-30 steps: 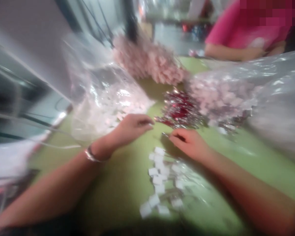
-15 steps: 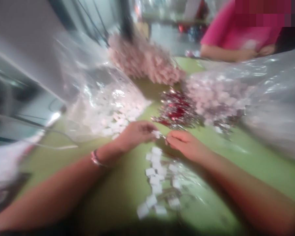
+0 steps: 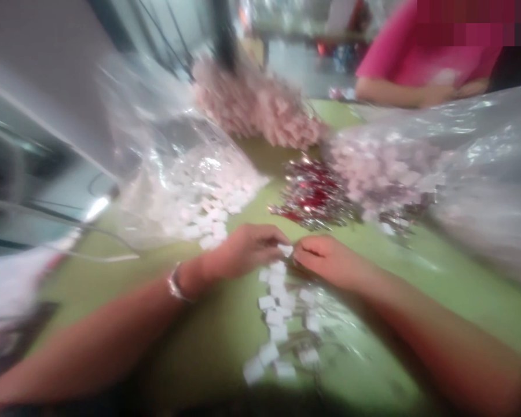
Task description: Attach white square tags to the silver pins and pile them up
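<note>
Over the green table, my left hand (image 3: 252, 249) pinches a small white square piece (image 3: 285, 250) at its fingertips. My right hand (image 3: 323, 258) is closed close against that piece, its thumb and fingers pressed together. Whatever lies between the right fingers is hidden and blurred. Just below both hands runs a loose row of similar white pieces (image 3: 274, 317), some with thin, shiny strands trailing to the right. Beyond the hands lies a pile of silver and red shiny pieces (image 3: 315, 197).
A clear plastic bag (image 3: 156, 150) spills white pieces (image 3: 212, 223) at left. Pink bundles (image 3: 282, 116) stand at the back. At right, another clear bag (image 3: 481, 174) borders pale pieces (image 3: 382, 168). Across the green table (image 3: 191, 353) is a person in a pink shirt (image 3: 391, 52).
My left hand has moved slightly right and down, bringing the white piece against my right fingertips. The shiny bit seen between the hands earlier is now mostly hidden. My right hand has barely moved.
</note>
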Tool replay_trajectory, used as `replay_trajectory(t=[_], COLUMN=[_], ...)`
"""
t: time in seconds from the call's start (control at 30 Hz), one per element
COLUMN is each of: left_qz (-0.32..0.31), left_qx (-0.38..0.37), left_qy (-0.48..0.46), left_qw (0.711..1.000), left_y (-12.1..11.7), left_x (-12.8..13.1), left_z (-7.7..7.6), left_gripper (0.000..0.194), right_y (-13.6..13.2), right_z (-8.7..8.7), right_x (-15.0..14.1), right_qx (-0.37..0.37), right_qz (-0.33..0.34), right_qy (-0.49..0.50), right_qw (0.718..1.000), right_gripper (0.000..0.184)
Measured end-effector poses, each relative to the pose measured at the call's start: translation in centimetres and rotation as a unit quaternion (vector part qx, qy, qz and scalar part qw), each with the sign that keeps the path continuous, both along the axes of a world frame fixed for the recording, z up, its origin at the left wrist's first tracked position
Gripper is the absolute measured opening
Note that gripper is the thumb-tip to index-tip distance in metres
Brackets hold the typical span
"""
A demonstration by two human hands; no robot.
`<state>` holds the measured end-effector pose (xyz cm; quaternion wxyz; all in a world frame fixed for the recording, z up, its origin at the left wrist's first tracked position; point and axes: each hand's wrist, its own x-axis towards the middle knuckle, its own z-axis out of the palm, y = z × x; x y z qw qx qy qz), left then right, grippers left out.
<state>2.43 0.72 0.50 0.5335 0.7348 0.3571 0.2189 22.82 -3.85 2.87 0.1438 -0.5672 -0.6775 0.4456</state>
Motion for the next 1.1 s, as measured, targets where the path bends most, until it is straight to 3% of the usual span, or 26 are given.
replay_trajectory(t=[0.2, 0.27, 0.33, 0.4, 0.47, 0.57, 0.67, 0.77, 0.93, 1.0, 1.1], left_qz=[0.032, 0.022, 0.021, 0.067, 0.174, 0.143, 0.087, 0.044, 0.009, 0.022, 0.044], left_qx=[-0.083, -0.055, 0.050, 0.196, 0.297, 0.328, 0.361, 0.388, 0.382, 0.373, 0.360], left_qy=[-0.024, -0.015, 0.030, 0.114, 0.223, 0.370, 0.409, 0.394, 0.378, 0.381, 0.386], left_qw=[0.996, 0.998, 0.998, 0.972, 0.912, 0.857, 0.834, 0.832, 0.843, 0.845, 0.848], left_y=[-0.6, -0.3, 0.4, 1.6, 3.0, 4.8, 5.7, 6.2, 7.1, 7.2, 6.9], left_x=[0.9, 0.9, 0.4, -0.7, -2.1, -3.7, -4.3, -4.9, -6.1, -6.2, -5.8], left_z=[-1.3, -0.8, 0.2, 1.2, 1.7, 1.1, -0.2, -0.9, -1.1, -1.1, -0.8], left_gripper=[0.021, 0.021, 0.023, 0.029, 0.028, 0.022, 0.019, 0.022, 0.027, 0.026, 0.025], right_y=[-0.3, -0.3, -0.3, -0.4, -0.4, 0.0, 1.3, 2.7, 3.3, 3.1, 2.7], right_z=[-1.4, -1.8, -1.9, -1.9, -1.7, -1.3, -1.1, -1.7, -2.9, -3.0, -2.9], right_x=[-0.6, -0.6, -0.6, -0.5, -0.3, 0.6, 2.0, 2.8, 1.7, 1.6, 2.5], right_qx=[0.092, 0.123, 0.161, 0.185, 0.180, 0.159, 0.193, 0.275, 0.314, 0.312, 0.299], right_qz=[-0.012, -0.013, -0.009, 0.008, 0.057, 0.111, 0.030, -0.049, -0.025, -0.012, 0.000], right_qy=[-0.022, -0.024, -0.042, -0.081, -0.099, -0.083, -0.117, -0.201, -0.354, -0.378, -0.354], right_qw=[0.995, 0.992, 0.986, 0.979, 0.977, 0.978, 0.974, 0.939, 0.880, 0.872, 0.886], right_gripper=[0.029, 0.028, 0.026, 0.024, 0.024, 0.024, 0.023, 0.016, 0.021, 0.020, 0.017])
